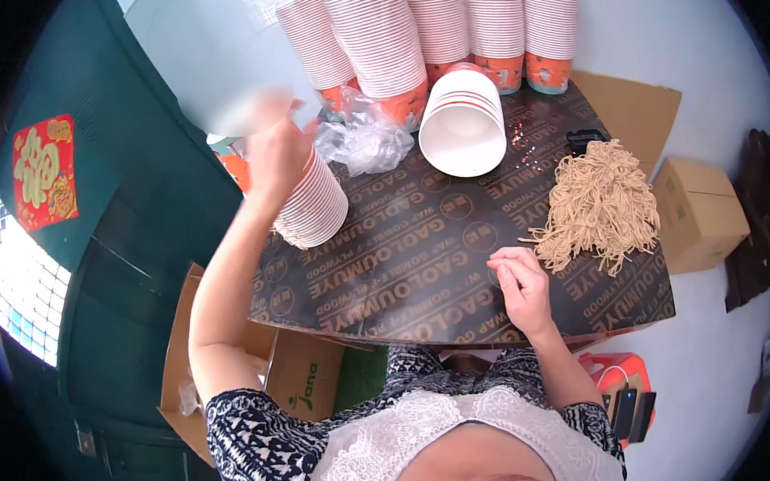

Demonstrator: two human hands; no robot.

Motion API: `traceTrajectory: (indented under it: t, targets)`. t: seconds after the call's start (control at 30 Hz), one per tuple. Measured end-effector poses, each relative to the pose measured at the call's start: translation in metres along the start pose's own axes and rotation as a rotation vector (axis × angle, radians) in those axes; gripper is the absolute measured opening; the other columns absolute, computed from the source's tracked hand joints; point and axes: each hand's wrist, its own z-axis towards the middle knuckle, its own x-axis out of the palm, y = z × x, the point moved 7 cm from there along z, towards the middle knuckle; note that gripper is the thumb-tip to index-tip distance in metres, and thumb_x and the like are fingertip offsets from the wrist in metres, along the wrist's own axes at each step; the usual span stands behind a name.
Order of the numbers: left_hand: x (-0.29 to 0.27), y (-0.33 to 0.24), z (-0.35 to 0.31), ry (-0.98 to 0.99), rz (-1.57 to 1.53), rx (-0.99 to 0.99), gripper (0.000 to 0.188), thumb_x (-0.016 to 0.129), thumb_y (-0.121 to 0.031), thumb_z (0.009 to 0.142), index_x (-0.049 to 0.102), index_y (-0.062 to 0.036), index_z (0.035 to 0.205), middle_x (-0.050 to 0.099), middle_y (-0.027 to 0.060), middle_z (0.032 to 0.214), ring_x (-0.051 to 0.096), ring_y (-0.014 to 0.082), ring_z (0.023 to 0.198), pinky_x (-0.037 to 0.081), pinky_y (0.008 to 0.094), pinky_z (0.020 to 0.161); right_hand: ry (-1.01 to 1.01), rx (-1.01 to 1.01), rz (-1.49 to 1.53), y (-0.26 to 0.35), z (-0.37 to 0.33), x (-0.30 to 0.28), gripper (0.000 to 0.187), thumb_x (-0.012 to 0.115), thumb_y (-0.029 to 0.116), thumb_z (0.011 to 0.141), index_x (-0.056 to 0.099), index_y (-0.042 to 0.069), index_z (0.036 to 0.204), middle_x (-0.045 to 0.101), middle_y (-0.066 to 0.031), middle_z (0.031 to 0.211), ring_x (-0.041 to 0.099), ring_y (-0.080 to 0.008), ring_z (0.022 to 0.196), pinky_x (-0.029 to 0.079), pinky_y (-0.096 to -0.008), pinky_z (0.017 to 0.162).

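My left hand [280,155] reaches over the raised end of a stack of paper cups [312,205] at the table's left side. The stack's white rims face down toward the table, and its orange and teal print shows beside my wrist. Those fingertips are blurred, so their grip cannot be made out. My right hand [522,286] is closed above the front right of the table, fingers curled together; anything inside is hidden. Just beyond it lies a heap of tan strings [602,201]. A short nest of white paper cups [463,130] lies on its side, mouth toward me.
Tall stacks of printed paper cups [376,43] line the table's back edge. Crumpled clear plastic [368,138] lies before them. Small coloured specks and a black object [585,139] are near the strings. An open cardboard box [305,373] stands below left, and a closed carton [700,214] right.
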Motion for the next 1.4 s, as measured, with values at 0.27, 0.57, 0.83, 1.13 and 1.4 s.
traceTrajectory:
  t: [0.27, 0.57, 0.83, 1.13, 1.4]
  targets:
    - [0.138, -0.120, 0.009, 0.244, -0.376, 0.267, 0.029, 0.070, -0.008, 0.081, 0.057, -0.0029, 0.106, 0.056, 0.0156, 0.105, 0.056, 0.0349, 0.102, 0.049, 0.0427, 0.085, 0.040, -0.061, -0.075, 0.006, -0.001, 0.006, 0.009, 0.060, 0.001, 0.087, 0.068, -0.004, 0.088, 0.065, -0.0126, 0.093, 0.060, -0.0286, 0.085, 0.048, -0.0363, 0.075]
    - [0.203, -0.151, 0.024, 0.162, -0.291, 0.237, 0.017, 0.063, -0.007, 0.080, 0.058, -0.0034, 0.096, 0.056, 0.0128, 0.092, 0.059, 0.0317, 0.094, 0.052, 0.0424, 0.077, 0.108, -0.078, -0.078, 0.000, -0.006, 0.015, 0.007, 0.062, 0.004, 0.088, 0.066, -0.001, 0.085, 0.065, -0.0118, 0.091, 0.060, -0.0302, 0.085, 0.049, -0.0384, 0.075]
    - [0.195, -0.162, 0.031, 0.279, -0.194, 0.274, 0.015, 0.060, 0.002, 0.071, 0.059, 0.0015, 0.086, 0.064, 0.0208, 0.082, 0.067, 0.0357, 0.077, 0.055, 0.0445, 0.066, 0.114, -0.106, -0.064, 0.002, -0.005, 0.016, 0.008, 0.061, 0.003, 0.088, 0.066, -0.002, 0.084, 0.064, -0.0130, 0.089, 0.060, -0.0311, 0.082, 0.048, -0.0387, 0.074]
    - [0.183, -0.176, 0.025, 0.357, -0.271, 0.331, 0.031, 0.054, 0.001, 0.078, 0.058, -0.0022, 0.109, 0.066, 0.0223, 0.097, 0.067, 0.0373, 0.084, 0.054, 0.0450, 0.073, 0.108, -0.063, -0.025, -0.001, -0.007, 0.015, 0.010, 0.059, 0.004, 0.089, 0.065, -0.002, 0.083, 0.065, -0.0128, 0.087, 0.061, -0.0311, 0.081, 0.048, -0.0394, 0.075]
    - [0.128, -0.159, 0.017, 0.419, -0.380, 0.079, 0.029, 0.053, -0.006, 0.084, 0.065, -0.0059, 0.111, 0.068, 0.0231, 0.081, 0.069, 0.0394, 0.077, 0.054, 0.0507, 0.070, 0.095, -0.058, -0.066, -0.001, -0.007, 0.008, 0.010, 0.059, 0.002, 0.089, 0.067, -0.003, 0.086, 0.065, -0.0131, 0.088, 0.063, -0.0279, 0.082, 0.050, -0.0355, 0.074]
